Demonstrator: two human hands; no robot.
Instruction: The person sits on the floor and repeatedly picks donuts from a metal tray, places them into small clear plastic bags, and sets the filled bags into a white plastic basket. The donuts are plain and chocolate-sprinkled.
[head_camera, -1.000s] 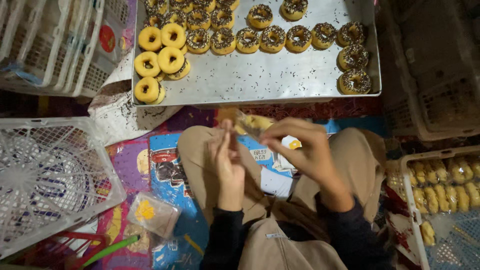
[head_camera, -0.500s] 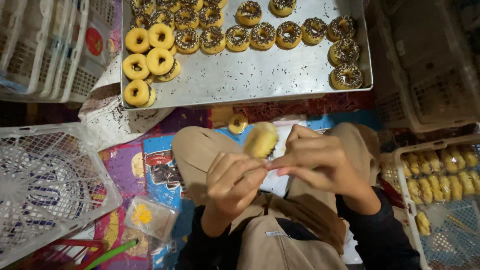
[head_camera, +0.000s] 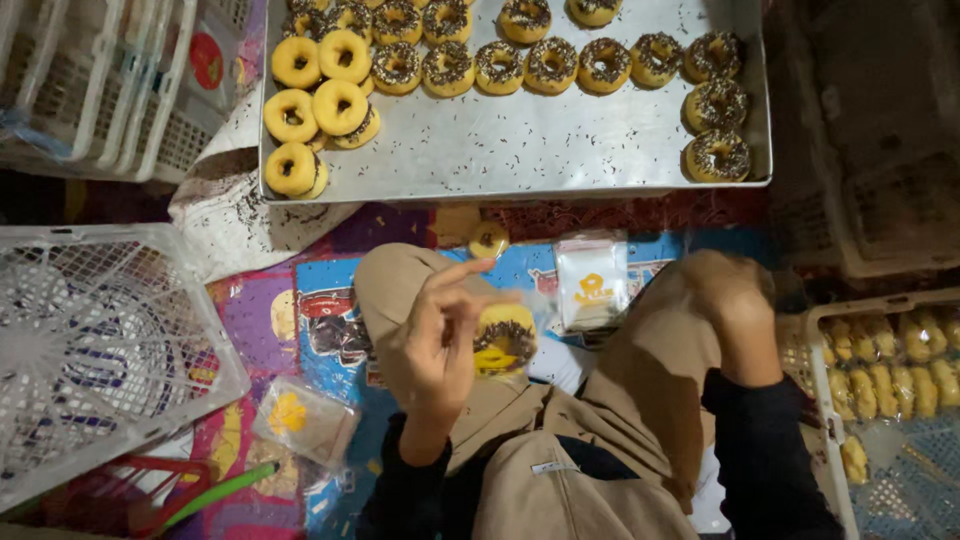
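From up here I look down on the big rectangular metal baking tray (head_camera: 520, 150) lying on the floor ahead of my knees, its far edge lined with chocolate-sprinkled ring doughnuts (head_camera: 560, 62) and its left corner holding plain yellow-glazed ring doughnuts (head_camera: 318, 100). To my left sits an empty white plastic lattice basket (head_camera: 100, 350), and more white baskets are stacked at the upper left (head_camera: 90, 90). At my right, a white plastic crate (head_camera: 880, 400) holds doughnuts already wrapped in clear bags. Under my legs lies a colourful cartoon-printed floor mat (head_camera: 330, 320). My left hand (head_camera: 435, 335) is raised over my left thigh, fingers partly spread with the index pointing up, and its thumb and fingers pinch a sprinkled doughnut in a clear plastic wrapper (head_camera: 505, 342), held just above my lap. My right hand (head_camera: 730, 290) rests loosely curled on my right knee; I cannot tell whether it holds anything. Between my knees lies a small stack of clear empty bags with a yellow print (head_camera: 592, 282), a single small yellow doughnut (head_camera: 489, 239) sits just beyond it, and one flat wrapper with a yellow mark (head_camera: 305, 420) lies by my left hip.
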